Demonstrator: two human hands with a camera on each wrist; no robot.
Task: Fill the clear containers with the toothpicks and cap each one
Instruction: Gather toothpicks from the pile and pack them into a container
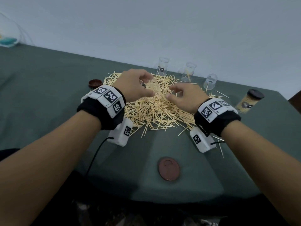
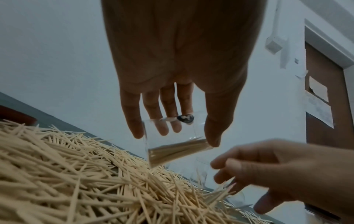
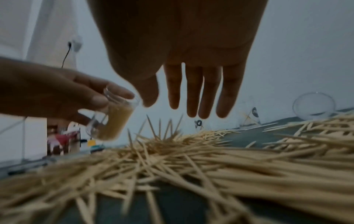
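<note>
A: While the left hand [image 1: 136,85] pinches the jar [image 2: 173,142], tilted, part full, above the pile [image 1: 156,108] – where's the right hand [image 1: 184,97]?

B: Just right of jar, nearer sticks, fingers loose, empty. Mouth faces it.

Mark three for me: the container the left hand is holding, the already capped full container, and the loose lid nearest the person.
Held container [image 2: 172,144], left wrist view: clear side wall above the toothpicks.
Capped container [image 1: 248,101], head view: toothpick-filled body.
Loose lid [image 1: 168,168], head view: centre of brown disc.
</note>
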